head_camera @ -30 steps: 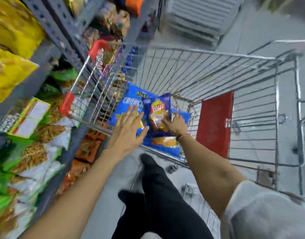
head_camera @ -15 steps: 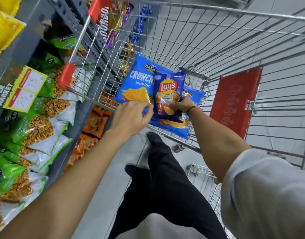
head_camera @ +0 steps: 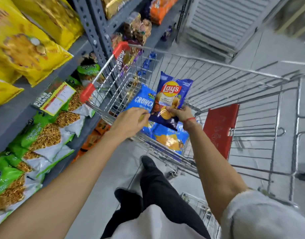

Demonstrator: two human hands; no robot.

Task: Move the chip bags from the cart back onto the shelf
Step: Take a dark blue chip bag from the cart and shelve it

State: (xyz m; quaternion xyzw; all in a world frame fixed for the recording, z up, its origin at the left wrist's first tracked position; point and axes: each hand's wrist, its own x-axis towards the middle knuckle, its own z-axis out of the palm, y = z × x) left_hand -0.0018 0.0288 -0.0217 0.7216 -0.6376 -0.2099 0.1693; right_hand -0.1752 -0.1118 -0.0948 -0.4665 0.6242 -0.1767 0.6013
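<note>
Cart [head_camera: 234, 78], wire, with red corner guards and a red flap on its right side, standing just beside the shelf [head_camera: 19, 116] on my left. Item one: dark blue chip bag [head_camera: 172, 99], yellow and red logo on the front, upright and raised above the cart's near end; my right hand [head_camera: 180, 113] pinches its lower right edge between thumb and fingers, a red thread tied at that wrist. Item two: light blue chip bag [head_camera: 142, 102], larger, leaning inside the cart against its near left corner, partly hidden behind the dark blue one; my left hand [head_camera: 131, 120] is closed at its lower edge, fingers curled, though I cannot tell for certain whether they grip this bag or only touch it. Item three: second light blue chip bag [head_camera: 169, 139], lying lower in the cart under the other two, with a picture of chips facing up. Shelf stock, upper level: big yellow bags [head_camera: 27, 42]. Shelf stock, lower level: green and white snack bags [head_camera: 38, 137] in a row, with a yellow price tag [head_camera: 57, 99] on the shelf edge above them. Bottom level: orange packets [head_camera: 91, 144], close to the floor. My dark trousers and shoe [head_camera: 148, 163] show below, on grey floor [head_camera: 268, 49] next to the cart.
</note>
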